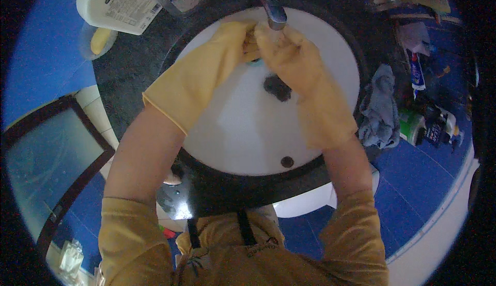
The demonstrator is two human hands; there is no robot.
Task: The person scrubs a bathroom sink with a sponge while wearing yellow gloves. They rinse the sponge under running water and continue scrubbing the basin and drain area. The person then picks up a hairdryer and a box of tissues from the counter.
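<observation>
Yellow rubber gloves cover both my hands over a white washbasin [240,131]. My left hand [242,39] and my right hand [285,47] meet just below the chrome faucet spout [277,18], fingers curled toward each other. Water seems to run onto the right glove, though blur makes this uncertain. A small teal patch [255,62] shows under the fingers; whether it is a held thing cannot be told. A dark irregular patch [278,87], perhaps the drain, lies on the basin floor. Nearer my body is a small round overflow hole [287,162].
Dark stone countertop [128,72] rings the basin. At the far left are a white plastic bottle [120,6] and a yellow soap bar [100,41] in a dish. A grey cloth [381,109], a toothpaste tube [417,72] and a green container [411,126] stand right.
</observation>
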